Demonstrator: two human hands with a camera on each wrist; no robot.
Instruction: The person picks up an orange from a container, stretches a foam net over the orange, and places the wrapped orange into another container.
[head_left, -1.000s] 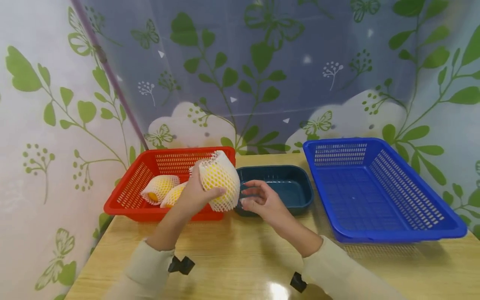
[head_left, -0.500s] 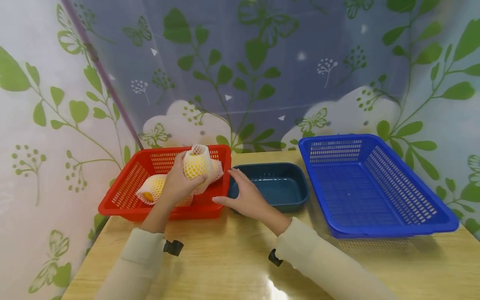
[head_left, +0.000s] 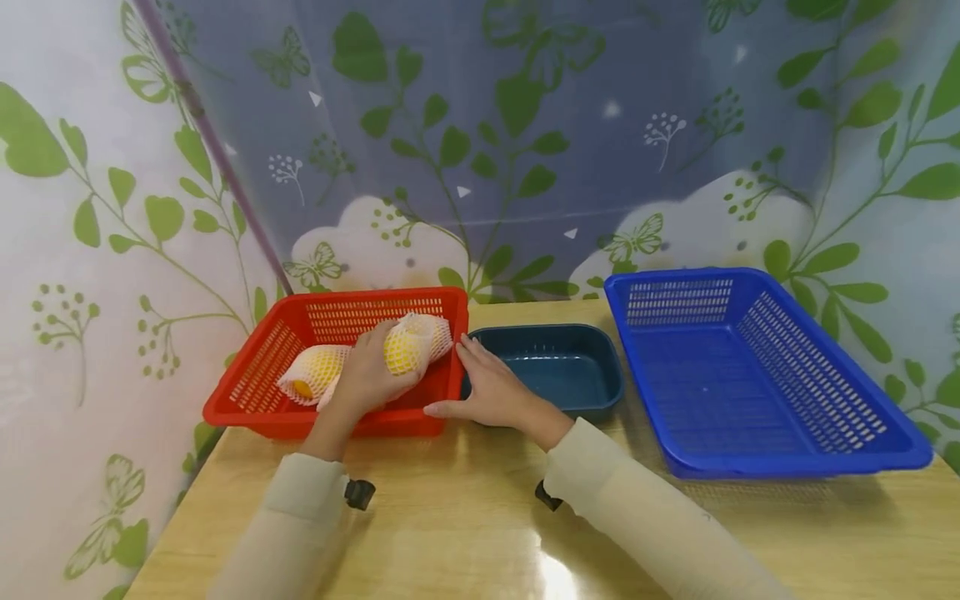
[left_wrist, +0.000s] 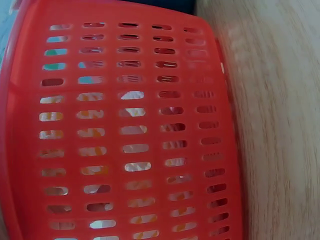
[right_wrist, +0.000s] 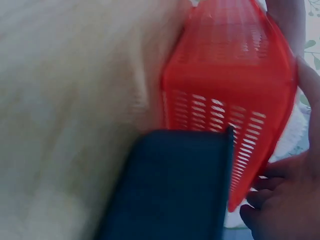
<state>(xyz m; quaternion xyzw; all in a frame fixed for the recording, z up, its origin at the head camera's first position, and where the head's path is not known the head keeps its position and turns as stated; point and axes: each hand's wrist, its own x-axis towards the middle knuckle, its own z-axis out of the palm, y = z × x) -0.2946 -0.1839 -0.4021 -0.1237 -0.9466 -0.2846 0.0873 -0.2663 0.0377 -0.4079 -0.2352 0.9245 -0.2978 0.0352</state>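
Note:
In the head view my left hand (head_left: 369, 371) is inside the red basket (head_left: 247, 412), holding a yellow fruit (head_left: 402, 350) in a white foam net. Behind it on the right lies another net-wrapped fruit (head_left: 438, 333). A third wrapped fruit (head_left: 318, 367), its orange-yellow end showing, rests left of the hand. My right hand (head_left: 498, 390) touches the basket's right rim near the front corner, thumb and fingers spread. From the right wrist, that hand (right_wrist: 290, 195) is seen at the rim. The left wrist view shows mostly the slotted basket wall (left_wrist: 110, 120), so the left hand is hidden there.
A dark teal tub (head_left: 555, 375) stands just right of the red basket. Farther right is a large blue basket (head_left: 720, 392), its slotted walls flaring outward. All stand on a wooden table (head_left: 457, 517) before a leaf-patterned curtain (head_left: 525, 150).
My left hand has carried the wrapped fruit left and down into the red basket. My right hand has moved left from over the teal tub to the red basket's rim.

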